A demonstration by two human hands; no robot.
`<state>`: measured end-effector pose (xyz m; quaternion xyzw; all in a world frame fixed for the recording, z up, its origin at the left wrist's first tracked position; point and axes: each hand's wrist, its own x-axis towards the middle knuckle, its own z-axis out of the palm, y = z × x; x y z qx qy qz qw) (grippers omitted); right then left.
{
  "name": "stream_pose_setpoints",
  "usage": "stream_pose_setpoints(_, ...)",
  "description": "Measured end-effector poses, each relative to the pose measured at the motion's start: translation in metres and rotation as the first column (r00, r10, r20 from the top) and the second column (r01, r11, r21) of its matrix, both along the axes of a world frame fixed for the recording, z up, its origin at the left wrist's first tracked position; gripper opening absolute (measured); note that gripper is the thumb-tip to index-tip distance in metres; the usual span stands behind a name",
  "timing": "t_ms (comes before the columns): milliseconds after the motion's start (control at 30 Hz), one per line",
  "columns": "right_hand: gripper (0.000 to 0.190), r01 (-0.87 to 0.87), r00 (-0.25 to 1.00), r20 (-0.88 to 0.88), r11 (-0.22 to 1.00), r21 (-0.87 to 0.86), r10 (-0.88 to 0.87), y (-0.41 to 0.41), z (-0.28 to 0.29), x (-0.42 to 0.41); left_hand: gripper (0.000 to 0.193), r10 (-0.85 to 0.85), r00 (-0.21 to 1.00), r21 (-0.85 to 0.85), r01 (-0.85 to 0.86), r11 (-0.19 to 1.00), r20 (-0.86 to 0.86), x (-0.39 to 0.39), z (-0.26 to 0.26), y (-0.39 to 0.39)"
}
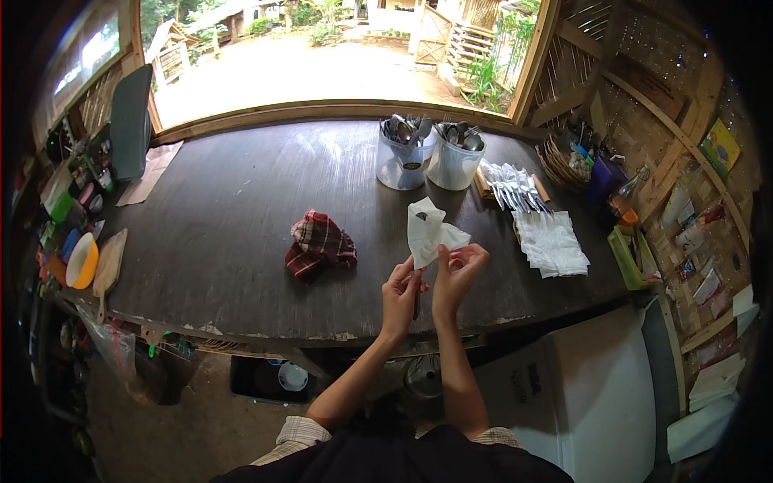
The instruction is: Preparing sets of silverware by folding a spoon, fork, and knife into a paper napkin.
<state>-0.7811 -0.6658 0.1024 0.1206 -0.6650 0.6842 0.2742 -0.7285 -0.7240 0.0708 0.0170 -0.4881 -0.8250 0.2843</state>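
Note:
My left hand [400, 296] is closed around what looks like cutlery; a thin dark handle [416, 305] shows below its fingers. Its fingertips also meet the lower corner of a white paper napkin [426, 238], which is partly folded and bears a small dark print. My right hand [458, 275] pinches the napkin's right side between thumb and fingers. Whatever lies inside the paper is hidden. To the right, a stack of white napkins [552, 244] lies on the table, and behind it is a pile of napkin-wrapped cutlery [516, 186].
Two clear plastic tubs, a left one [403, 166] and a right one [454, 166], hold spoons and forks at the back of the dark wooden table [241, 199]. A crumpled red plaid cloth [320, 244] lies left of my hands. A green box [631, 259] stands at the right edge.

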Motion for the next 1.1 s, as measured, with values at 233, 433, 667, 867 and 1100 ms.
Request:
stream_pose_setpoints(233,0.009,0.28,0.959,-0.167,0.85,0.446,-0.228,0.008,0.002,0.009,0.035,0.016,0.999,-0.124,-0.01,0.992,0.05,0.0,0.001,0.002)
stream_pose_setpoints(433,0.025,-0.053,0.991,0.13,0.964,0.262,0.019,0.017,0.001,0.01,0.036,0.02,0.998,-0.197,-0.009,0.98,0.057,0.0,0.004,0.007)
stream_pose_setpoints(667,0.033,-0.292,0.869,0.414,0.956,-0.013,0.271,0.038,0.006,0.005,0.044,-0.102,0.995,-0.07,0.103,0.992,0.023,0.0,0.003,0.023)
stream_pose_setpoints(867,0.028,-0.276,0.831,0.458,0.949,-0.153,0.316,0.064,0.014,0.006,0.044,-0.221,0.974,-0.021,0.222,0.975,0.038,-0.001,0.009,0.04)
stream_pose_setpoints(1100,0.022,-0.291,0.854,0.436,0.956,-0.047,0.282,0.102,0.04,-0.024,0.073,-0.49,0.857,0.113,0.477,0.872,0.16,-0.068,0.05,0.032)
